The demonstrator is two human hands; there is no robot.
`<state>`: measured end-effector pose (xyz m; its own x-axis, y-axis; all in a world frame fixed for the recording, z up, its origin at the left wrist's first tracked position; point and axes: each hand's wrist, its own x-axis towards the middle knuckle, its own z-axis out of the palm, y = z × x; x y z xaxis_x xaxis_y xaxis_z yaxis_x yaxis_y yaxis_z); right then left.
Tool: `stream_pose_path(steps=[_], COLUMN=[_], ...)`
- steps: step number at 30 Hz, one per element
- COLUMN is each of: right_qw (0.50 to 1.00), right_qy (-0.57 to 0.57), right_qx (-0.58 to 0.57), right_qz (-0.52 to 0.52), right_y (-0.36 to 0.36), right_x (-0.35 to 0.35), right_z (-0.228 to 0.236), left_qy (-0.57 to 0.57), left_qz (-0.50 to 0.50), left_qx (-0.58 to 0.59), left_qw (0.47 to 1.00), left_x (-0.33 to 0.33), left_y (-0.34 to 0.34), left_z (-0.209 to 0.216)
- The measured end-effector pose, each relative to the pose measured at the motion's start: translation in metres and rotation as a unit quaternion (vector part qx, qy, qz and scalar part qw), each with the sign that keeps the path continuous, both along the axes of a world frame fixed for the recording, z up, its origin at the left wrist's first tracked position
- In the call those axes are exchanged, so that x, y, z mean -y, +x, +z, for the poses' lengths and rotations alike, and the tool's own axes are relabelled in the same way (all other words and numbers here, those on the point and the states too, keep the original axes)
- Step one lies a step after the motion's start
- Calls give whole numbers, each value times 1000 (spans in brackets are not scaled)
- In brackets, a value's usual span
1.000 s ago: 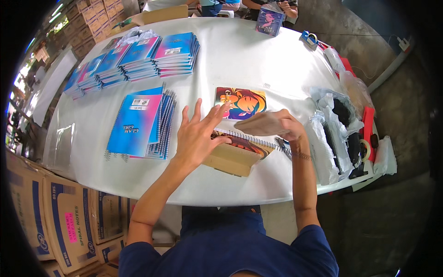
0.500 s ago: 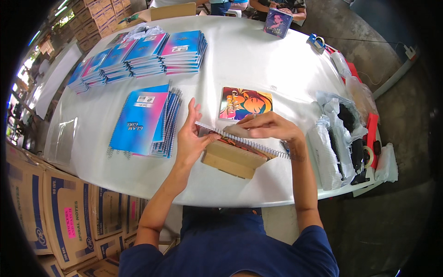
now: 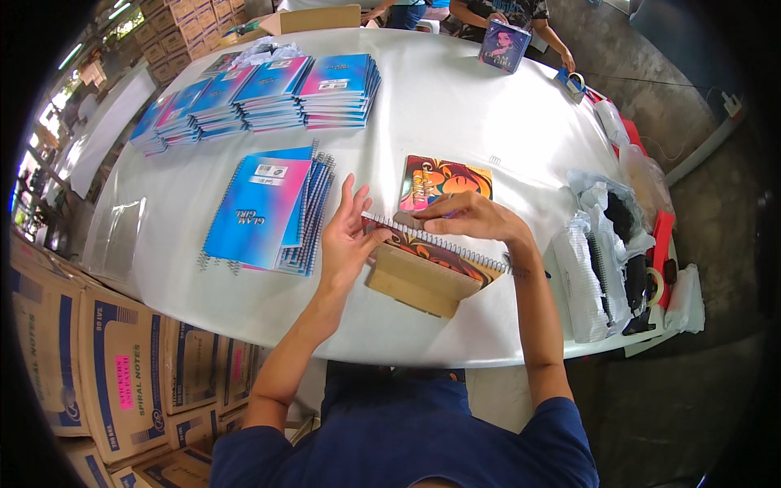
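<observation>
My left hand (image 3: pixel 350 236) grips one end of a dark, picture-covered spiral notebook (image 3: pixel 455 260), its thumb over the edge and the other fingers raised. The notebook's wire coil faces up, tilted down to the right. Between the fingers of my right hand (image 3: pixel 468 218) is a small flat grey piece (image 3: pixel 407 220), pressed against the coil near my left hand; its kind is unclear. An open brown cardboard piece (image 3: pixel 423 285) stands under the notebook on my side. Just beyond my hands lies another picture-covered notebook (image 3: pixel 446 175), partly hidden by my right hand.
Blue-and-pink spiral notebooks (image 3: pixel 256 211) lie piled at left, with several taller stacks (image 3: pixel 333 89) behind. Bubble-wrapped dark coils (image 3: pixel 598 260) and a tape roll (image 3: pixel 655 286) sit at right. Cartons (image 3: pixel 122 374) stand below left. Across the table, a person's hand (image 3: pixel 567 61) is beside a tape dispenser (image 3: pixel 573 81).
My right hand has moved left along the coil with the grey piece, closer to my left hand. Across the table, the person's arm has reached out to the tape dispenser. The view has shifted slightly.
</observation>
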<state>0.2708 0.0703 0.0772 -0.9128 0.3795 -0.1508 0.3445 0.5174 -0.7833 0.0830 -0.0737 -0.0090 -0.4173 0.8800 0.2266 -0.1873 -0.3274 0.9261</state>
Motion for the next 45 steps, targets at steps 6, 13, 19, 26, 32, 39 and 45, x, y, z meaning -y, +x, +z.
stream_pose_path(steps=[6,13,19,26,32,39,45], right_qw=[988,993,994,962,721,842,808], right_qy=[-87,-89,-77,159,607,438,431], right_qx=[-125,-71,-78,-37,101,97,128], right_qz=[-5,-22,-5,-220,-319,-299,-382], right_y=[-3,-10,-10,57,151,182,189], right_x=[2,5,8,-11,-17,66,68], right_z=[-1,-1,0,-15,-81,-127,-141], left_qy=[3,-29,-34,-11,14,27,56], left_qz=[6,-17,-64,-261,-81,-224,-92], left_qx=[9,-13,-19,-135,-123,-301,-501], left_qw=[1000,999,997,956,989,927,858], left_x=[0,-1,0,-17,-14,47,46], left_y=[-4,-8,-13,-29,-36,-8,59], left_z=[-4,-4,-7,12,97,105,43])
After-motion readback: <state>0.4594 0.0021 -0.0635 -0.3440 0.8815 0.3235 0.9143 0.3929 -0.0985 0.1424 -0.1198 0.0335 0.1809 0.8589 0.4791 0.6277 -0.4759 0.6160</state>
